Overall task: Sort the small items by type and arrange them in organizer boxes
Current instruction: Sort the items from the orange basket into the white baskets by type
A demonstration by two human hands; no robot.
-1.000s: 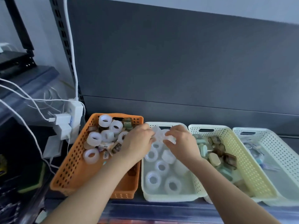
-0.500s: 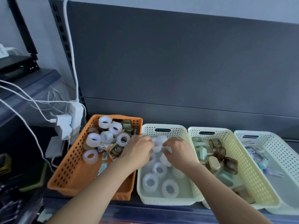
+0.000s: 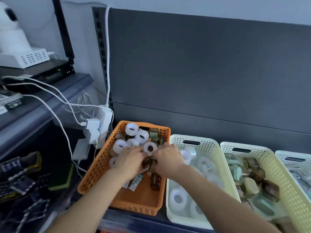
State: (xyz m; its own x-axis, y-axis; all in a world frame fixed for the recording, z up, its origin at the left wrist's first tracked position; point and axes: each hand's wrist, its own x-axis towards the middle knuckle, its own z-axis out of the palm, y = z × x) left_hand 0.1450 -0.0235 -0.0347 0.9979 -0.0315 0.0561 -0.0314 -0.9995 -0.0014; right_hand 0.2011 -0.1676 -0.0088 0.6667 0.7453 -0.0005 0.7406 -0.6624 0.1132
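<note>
Four perforated baskets stand side by side on a shelf below a grey panel (image 3: 202,64). Both hands are in the orange basket (image 3: 96,167), the one at the 9 o'clock end of the row. The left hand (image 3: 129,159) and right hand (image 3: 166,158) lie knuckles up, close together, with fingers bent down into the jumble. The fingertips are hidden, so I cannot tell whether either hand has closed on anything.

A roll (image 3: 150,148) of cloudy white tape, ring-shaped with an open core, lies tilted close against both hands, at 12 o'clock of the gap between them. More rolls (image 3: 132,129) of the same kind crowd the basket's 12 o'clock end, mixed with a green dispenser (image 3: 153,134). Brown pieces (image 3: 155,179) lie at 6 o'clock of the right hand, and small packets (image 3: 134,182) at 6 o'clock of the left hand.

At 3 o'clock of the orange basket, the white basket (image 3: 207,142) holds the same white rolls. Next, the yellow basket (image 3: 277,167) holds green and clear brown dispensers. The last basket (image 3: 292,154) is cut off by the edge and its contents are blurred. At 10 o'clock of the orange basket hangs a white power strip (image 3: 105,120) with cables (image 3: 50,105) plugged in.
</note>
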